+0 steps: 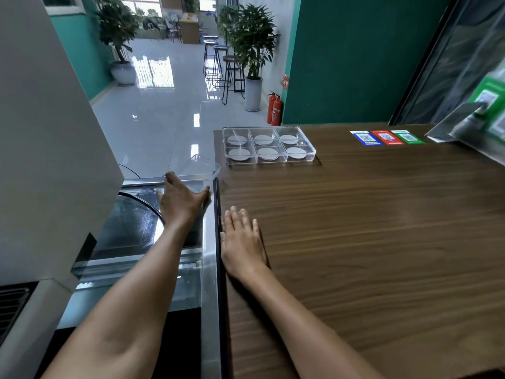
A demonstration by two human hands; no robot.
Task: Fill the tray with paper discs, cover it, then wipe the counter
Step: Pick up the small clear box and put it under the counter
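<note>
Wooden counter (382, 214), glossy tiled floor (164, 105), teal wall (355, 50)

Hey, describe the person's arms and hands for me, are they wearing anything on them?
Both forearms are bare all the way to the bottom edge of the picture, with no sleeves showing. The left hand and the right hand wear no gloves, and no rings, watch or bracelet can be seen.

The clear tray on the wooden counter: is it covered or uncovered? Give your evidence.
Uncovered. The tray stands open-topped with a paper disc in each of six compartments, while the left hand holds the clear lid off to its left.
</note>
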